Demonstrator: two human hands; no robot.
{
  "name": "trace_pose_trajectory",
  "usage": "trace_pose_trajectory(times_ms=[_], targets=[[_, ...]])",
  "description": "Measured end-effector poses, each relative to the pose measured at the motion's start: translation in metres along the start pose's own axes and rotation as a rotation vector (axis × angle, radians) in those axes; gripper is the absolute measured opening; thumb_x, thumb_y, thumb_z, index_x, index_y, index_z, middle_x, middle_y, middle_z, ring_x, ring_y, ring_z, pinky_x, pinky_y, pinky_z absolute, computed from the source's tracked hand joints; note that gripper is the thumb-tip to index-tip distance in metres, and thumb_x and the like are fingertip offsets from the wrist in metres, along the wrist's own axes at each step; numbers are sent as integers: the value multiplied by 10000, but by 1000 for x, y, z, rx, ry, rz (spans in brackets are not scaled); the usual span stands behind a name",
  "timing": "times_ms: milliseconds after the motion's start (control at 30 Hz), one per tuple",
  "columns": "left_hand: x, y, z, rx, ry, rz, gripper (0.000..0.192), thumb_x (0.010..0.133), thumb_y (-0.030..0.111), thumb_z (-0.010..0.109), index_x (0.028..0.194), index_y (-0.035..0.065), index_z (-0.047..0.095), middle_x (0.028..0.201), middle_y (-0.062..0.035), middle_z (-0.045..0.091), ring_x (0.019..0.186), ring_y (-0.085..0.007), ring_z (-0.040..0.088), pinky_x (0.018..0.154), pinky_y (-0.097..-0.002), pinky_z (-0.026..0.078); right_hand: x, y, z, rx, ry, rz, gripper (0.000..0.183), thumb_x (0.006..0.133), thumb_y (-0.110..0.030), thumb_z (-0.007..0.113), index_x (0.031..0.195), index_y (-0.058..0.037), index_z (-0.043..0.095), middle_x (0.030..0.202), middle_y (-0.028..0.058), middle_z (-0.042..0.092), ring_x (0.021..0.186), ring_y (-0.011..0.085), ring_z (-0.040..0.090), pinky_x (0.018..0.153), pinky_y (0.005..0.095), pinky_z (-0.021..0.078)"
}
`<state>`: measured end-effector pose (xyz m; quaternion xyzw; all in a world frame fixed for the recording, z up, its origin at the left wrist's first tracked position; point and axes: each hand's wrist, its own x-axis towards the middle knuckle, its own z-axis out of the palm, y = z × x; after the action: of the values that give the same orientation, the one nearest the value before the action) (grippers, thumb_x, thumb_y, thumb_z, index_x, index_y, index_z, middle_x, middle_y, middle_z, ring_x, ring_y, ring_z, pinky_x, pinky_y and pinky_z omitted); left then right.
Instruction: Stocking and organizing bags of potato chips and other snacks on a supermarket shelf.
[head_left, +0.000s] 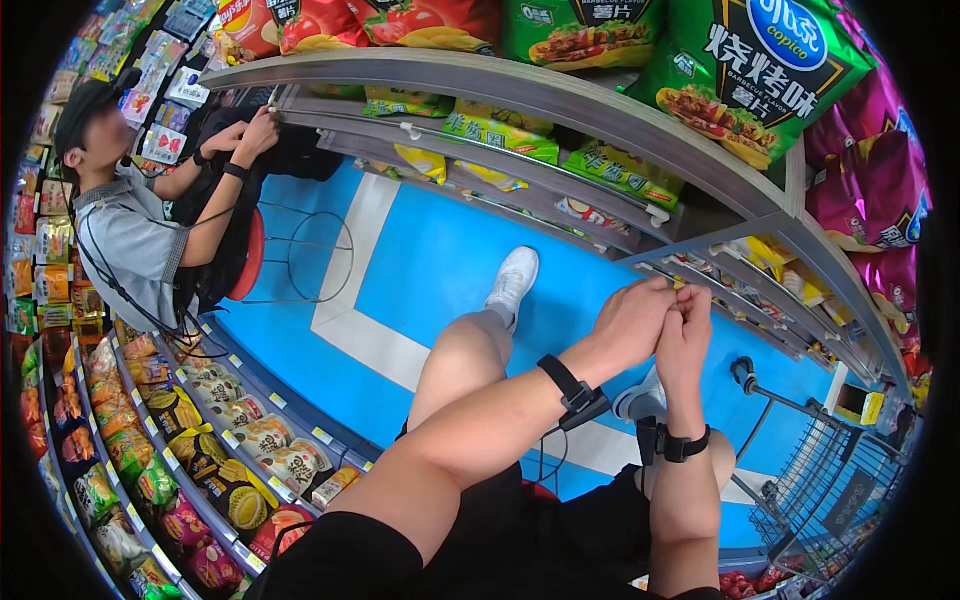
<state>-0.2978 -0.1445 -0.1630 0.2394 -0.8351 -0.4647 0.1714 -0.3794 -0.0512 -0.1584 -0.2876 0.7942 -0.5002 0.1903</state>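
My left hand (634, 319) and my right hand (688, 326) meet in front of a lower rack, touching each other, with fingers curled inward. Whatever may be between the fingertips is hidden by the hands. Just beyond them run the metal rails (784, 296) along the front of the lower shelves, where small snack packs (817, 281) lie. Whether my fingers touch a rail cannot be made out. Black straps with small devices (585, 397) circle both wrists.
Large green chip bags (739, 82) stand on the top shelf (525, 71). At left, a seated person (142, 217) has both hands at a rail end. A wire shopping cart (814, 480) stands at right on the blue floor (427, 262). Stocked snack shelves (225, 420) curve behind, lower left.
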Motion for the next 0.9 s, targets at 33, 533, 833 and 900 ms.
trace_pose_trajectory(times_ms=[33,533,833,900], targets=[[-1,0,0,9,5,10,104,847,91,713,931,28,710,957,-147,660,924,-389,683,755,-486,574,-1,-1,1,21,1,8,104,941,33,493,1028,-24,502,804,51,520,734,126,475,649,307,417],[-1,-1,-2,-6,16,73,219,820,69,740,1036,53,705,1031,-114,639,987,-367,676,807,-470,581,1,14,-5,184,-33,17,140,921,39,488,1034,-44,476,808,33,523,728,100,473,621,279,406],[-1,-2,-11,-53,-5,66,185,806,55,746,989,57,715,982,-110,648,971,-363,675,785,-464,582,-1,4,2,126,-14,20,127,911,2,530,1023,-36,483,788,49,517,713,110,466,617,291,404],[-2,1,-12,-45,11,80,186,808,53,746,992,61,720,979,-105,651,963,-359,677,782,-461,583,-2,0,0,122,-15,23,127,911,5,527,1022,-37,481,786,47,513,709,110,461,613,294,400]])
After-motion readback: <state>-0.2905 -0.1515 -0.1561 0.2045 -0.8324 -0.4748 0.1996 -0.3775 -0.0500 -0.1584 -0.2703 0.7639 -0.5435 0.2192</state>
